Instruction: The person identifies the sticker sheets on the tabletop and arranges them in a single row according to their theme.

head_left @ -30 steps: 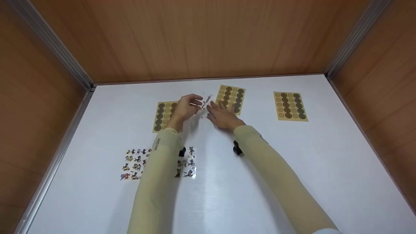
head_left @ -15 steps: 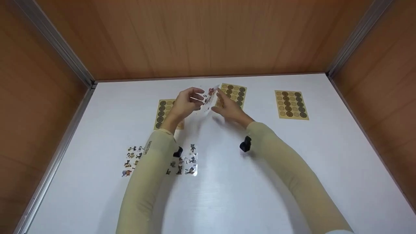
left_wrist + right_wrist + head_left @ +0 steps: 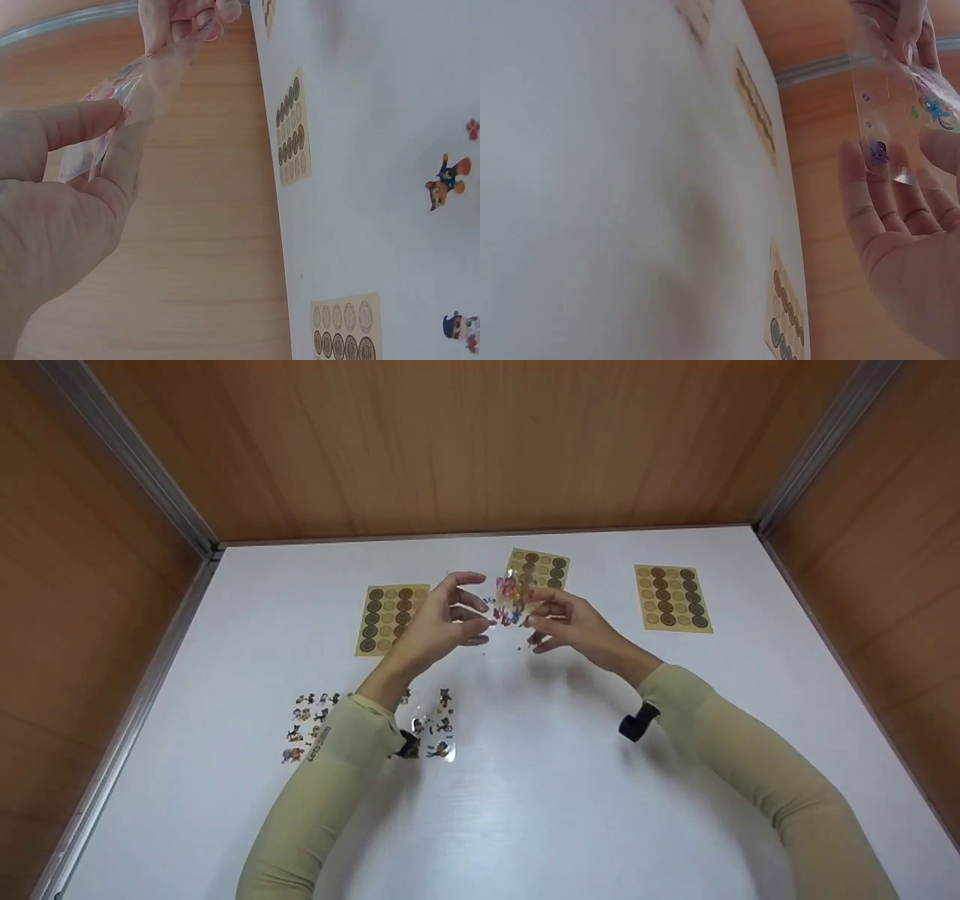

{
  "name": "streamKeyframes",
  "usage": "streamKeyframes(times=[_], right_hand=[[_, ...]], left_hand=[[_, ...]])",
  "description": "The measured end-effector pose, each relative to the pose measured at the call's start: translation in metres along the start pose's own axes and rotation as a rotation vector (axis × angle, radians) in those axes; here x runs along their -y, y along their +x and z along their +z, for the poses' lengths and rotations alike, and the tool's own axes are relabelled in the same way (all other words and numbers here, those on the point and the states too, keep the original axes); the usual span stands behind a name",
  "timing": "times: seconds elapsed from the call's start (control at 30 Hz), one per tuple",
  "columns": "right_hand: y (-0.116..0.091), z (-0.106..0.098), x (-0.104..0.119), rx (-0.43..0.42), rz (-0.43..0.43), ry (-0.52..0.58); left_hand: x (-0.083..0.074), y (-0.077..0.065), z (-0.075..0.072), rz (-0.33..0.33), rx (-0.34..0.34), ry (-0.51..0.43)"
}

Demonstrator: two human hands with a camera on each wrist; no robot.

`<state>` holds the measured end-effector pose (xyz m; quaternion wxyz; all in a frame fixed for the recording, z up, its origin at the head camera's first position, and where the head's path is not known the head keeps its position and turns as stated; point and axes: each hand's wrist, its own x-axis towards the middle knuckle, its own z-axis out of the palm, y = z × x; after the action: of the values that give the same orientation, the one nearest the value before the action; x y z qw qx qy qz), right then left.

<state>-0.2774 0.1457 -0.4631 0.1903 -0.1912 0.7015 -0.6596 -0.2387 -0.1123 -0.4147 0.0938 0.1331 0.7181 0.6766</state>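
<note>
Both sets of fingers are occupied. The left hand (image 3: 442, 619) and right hand (image 3: 581, 630) each pinch a clear sticker sheet (image 3: 511, 598) with coloured figures, held raised and tilted between them, off the worktop (image 3: 525, 795).

Lying flat: one tan sheet (image 3: 381, 619) left of the left fingers, partly covered by that hand; a second tan sheet (image 3: 555, 566) just beyond the right fingers; a third tan sheet (image 3: 673, 598) well to their right. Nearer the wearer than the left fingers, character stickers (image 3: 442, 727) lie partly under the forearm; whether one sheet or two cannot be told.

Judged progress: those sheets are laid out; the pinched one is not set down.
</note>
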Motion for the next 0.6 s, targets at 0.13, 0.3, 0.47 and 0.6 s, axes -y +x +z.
streamKeyframes(times=[0.13, 0.3, 0.47, 0.6], right_hand=[[-0.026, 0.003, -0.008, 0.009, -0.007, 0.007], [-0.056, 0.013, -0.027, 0.049, 0.034, -0.081], [-0.073, 0.019, -0.040, 0.070, 0.046, -0.288], [-0.077, 0.024, -0.044, 0.098, -0.005, -0.439]], left_hand=[[0.009, -0.017, 0.011, -0.053, 0.024, 0.021], [0.031, -0.038, 0.022, -0.143, 0.055, 0.149], [0.053, -0.048, 0.028, -0.213, 0.114, 0.278], [0.061, -0.053, 0.031, -0.239, 0.133, 0.335]])
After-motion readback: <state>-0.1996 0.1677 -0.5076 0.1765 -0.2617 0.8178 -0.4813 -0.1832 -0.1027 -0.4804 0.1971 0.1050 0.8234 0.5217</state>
